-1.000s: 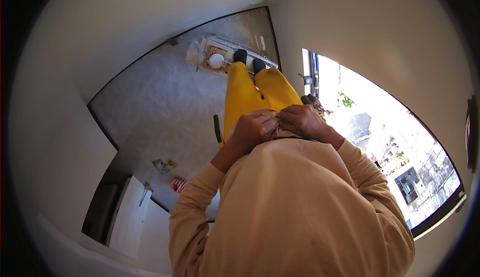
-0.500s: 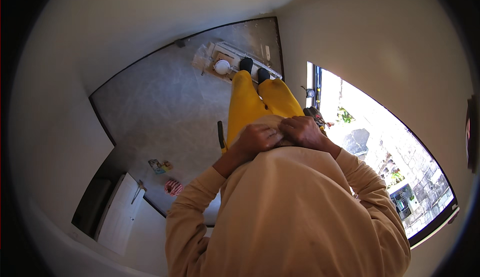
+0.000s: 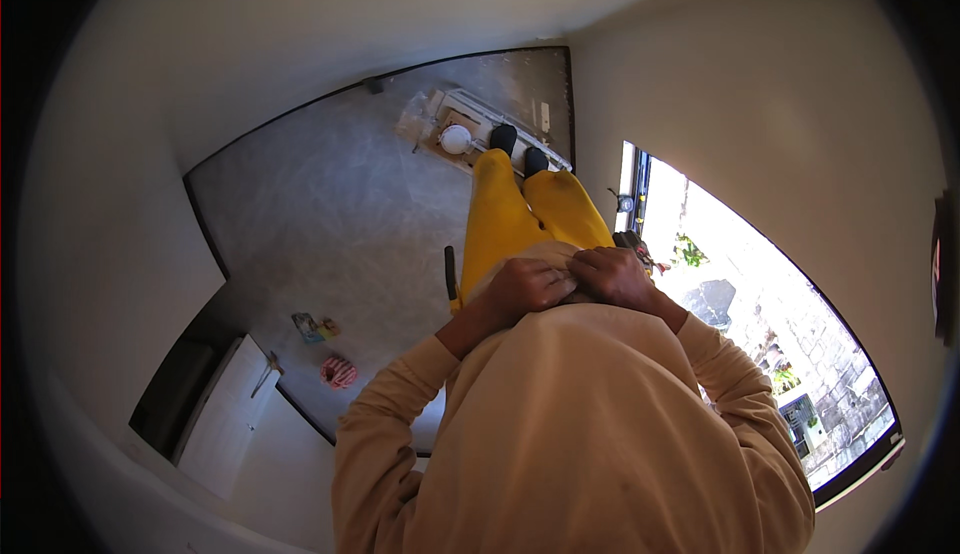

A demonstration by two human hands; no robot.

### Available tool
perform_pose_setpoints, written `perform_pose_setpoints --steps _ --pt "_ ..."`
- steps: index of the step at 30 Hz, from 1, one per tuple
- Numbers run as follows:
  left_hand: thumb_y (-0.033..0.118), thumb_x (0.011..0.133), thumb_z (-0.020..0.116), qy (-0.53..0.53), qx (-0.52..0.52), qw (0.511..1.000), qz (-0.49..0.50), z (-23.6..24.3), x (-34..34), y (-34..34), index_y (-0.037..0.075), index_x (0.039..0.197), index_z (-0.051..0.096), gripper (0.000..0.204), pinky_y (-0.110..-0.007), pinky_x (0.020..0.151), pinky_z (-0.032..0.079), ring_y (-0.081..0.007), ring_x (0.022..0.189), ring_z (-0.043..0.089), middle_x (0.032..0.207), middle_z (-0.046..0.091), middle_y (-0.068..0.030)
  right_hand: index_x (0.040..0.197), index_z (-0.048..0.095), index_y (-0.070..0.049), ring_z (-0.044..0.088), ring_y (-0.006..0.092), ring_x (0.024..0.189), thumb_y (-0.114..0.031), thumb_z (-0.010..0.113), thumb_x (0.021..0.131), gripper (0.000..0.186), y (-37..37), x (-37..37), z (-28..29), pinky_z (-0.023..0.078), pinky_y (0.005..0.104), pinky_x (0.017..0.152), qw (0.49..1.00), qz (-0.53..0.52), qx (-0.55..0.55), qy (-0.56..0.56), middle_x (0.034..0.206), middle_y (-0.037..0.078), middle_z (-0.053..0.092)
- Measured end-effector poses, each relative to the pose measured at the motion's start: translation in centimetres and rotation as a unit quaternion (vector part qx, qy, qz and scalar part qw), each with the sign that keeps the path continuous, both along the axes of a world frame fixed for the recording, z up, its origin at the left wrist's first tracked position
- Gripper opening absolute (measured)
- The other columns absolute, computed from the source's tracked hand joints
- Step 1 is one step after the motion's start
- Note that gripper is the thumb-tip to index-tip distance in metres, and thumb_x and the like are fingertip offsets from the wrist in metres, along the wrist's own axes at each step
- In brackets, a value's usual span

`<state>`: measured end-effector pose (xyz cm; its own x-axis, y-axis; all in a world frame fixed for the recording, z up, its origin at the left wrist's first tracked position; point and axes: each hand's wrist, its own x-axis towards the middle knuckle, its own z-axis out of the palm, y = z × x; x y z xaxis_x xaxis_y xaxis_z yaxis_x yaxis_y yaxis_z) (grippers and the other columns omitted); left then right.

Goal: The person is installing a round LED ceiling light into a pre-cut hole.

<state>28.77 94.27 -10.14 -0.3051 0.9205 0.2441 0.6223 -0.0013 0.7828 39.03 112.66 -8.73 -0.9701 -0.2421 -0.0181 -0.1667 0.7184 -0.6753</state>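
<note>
Both hands meet in front of my waist, with fingers curled in. My left hand is closed on the bunched beige hem of my shirt. Right beside it, my right hand grips the same cloth, its knuckles facing up. Whatever lies under the fingers is hidden. Below the hands show my yellow trousers and dark shoes. A black tool handle sticks out by my left hip; dark tools hang at my right hip.
Near my feet, a white round object rests on cardboard beside clear plastic. On the grey floor lie a colourful packet and a red-and-white striped item. A bright opening is at right, a white door at lower left.
The view has shifted slightly, so feet and hands appear a little lower and further right. Both hands keep their hold at the waist.
</note>
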Motion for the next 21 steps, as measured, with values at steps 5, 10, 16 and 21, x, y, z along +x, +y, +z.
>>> perform_pose_setpoints --steps 5,10,16,21 --pt "0.015 0.071 0.067 0.012 0.016 1.0 -0.012 0.0 -0.2 0.3 0.009 0.079 0.067 0.011 -0.03 0.056 0.053 -0.0189 0.067 0.067 0.075 0.068 -0.0054 0.089 0.059 -0.005 0.062 0.0213 0.072 -0.021 0.061 0.071 0.024 -0.5 0.4 -0.3 0.051 0.0333 0.06 0.999 -0.01 0.008 -0.031 0.079 0.006 0.057" --pt "0.016 0.073 0.066 0.007 -0.007 1.0 -0.03 -0.1 -0.3 0.1 0.01 0.079 0.067 0.008 -0.029 0.056 0.052 -0.0191 0.065 0.065 0.076 0.068 -0.0043 0.09 0.06 -0.006 0.062 0.0217 0.074 -0.02 0.063 0.071 0.023 -0.1 0.5 -0.5 0.052 0.0338 0.062 0.998 0.007 0.012 -0.067 0.081 0.005 0.058" --pt "0.022 0.08 0.064 -0.252 -0.173 0.952 0.002 1.6 -2.9 0.7 0.009 0.085 0.067 0.015 -0.04 0.064 0.051 -0.0294 0.07 0.064 0.077 0.066 -0.0092 0.11 0.063 -0.003 0.064 0.0267 0.093 -0.02 0.074 0.074 0.041 3.8 -2.6 1.3 0.05 0.0366 0.083 0.945 0.037 -0.145 -0.292 0.102 0.011 0.065" --pt "0.023 0.085 0.064 -0.171 -0.335 0.906 0.193 -3.8 -8.4 -2.6 0.007 0.108 0.066 0.028 -0.041 0.076 0.051 -0.0326 0.086 0.065 0.091 0.068 -0.0162 0.115 0.06 -0.002 0.061 0.0284 0.1 -0.016 0.074 0.075 0.044 7.1 -1.7 0.1 0.048 0.0354 0.092 0.953 -0.158 -0.015 -0.259 0.111 0.014 0.063"
